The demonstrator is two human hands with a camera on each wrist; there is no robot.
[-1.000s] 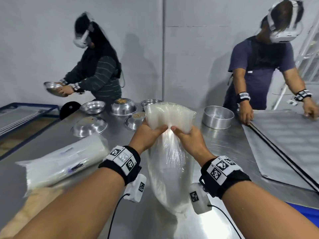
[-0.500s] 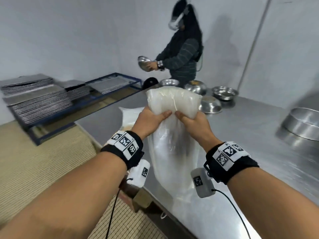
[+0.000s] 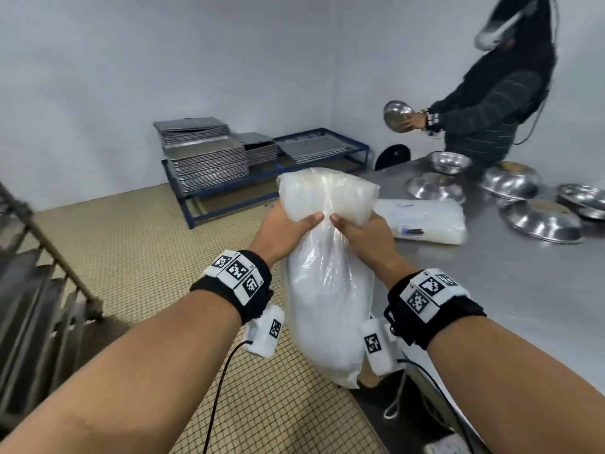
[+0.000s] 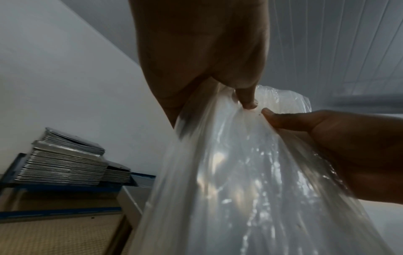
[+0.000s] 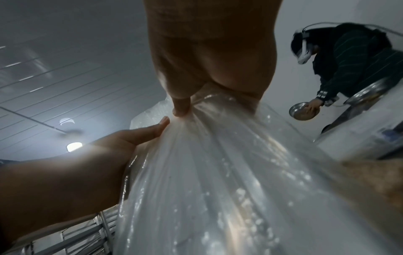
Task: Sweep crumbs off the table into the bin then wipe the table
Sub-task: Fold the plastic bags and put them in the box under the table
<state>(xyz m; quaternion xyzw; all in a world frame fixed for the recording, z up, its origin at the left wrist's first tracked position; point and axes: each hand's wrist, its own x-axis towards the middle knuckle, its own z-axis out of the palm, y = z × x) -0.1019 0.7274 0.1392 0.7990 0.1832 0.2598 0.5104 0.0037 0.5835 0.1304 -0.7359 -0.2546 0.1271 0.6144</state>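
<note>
A translucent white plastic bag (image 3: 327,306) hangs upright at the left edge of the steel table (image 3: 523,290), its lower end over the floor. My left hand (image 3: 289,226) and right hand (image 3: 358,232) grip its gathered neck side by side, thumbs nearly touching, and the bag's top bulges above them. In the left wrist view my left hand (image 4: 244,96) pinches the plastic (image 4: 240,189), with the right hand (image 4: 327,138) beside it. The right wrist view shows my right hand (image 5: 181,107) pinching the bag (image 5: 218,189) next to the left hand (image 5: 98,155). No crumbs or bin are visible.
A flat pack of plastic (image 3: 422,221) lies on the table behind the bag. Several steel bowls (image 3: 543,221) sit at the far right, where another person (image 3: 491,119) holds a bowl. Stacked trays (image 3: 203,152) rest on a blue rack; a metal rack (image 3: 32,290) stands left.
My view has swung left and the bag has travelled from over the table to its left edge. Both hands keep the same grip.
</note>
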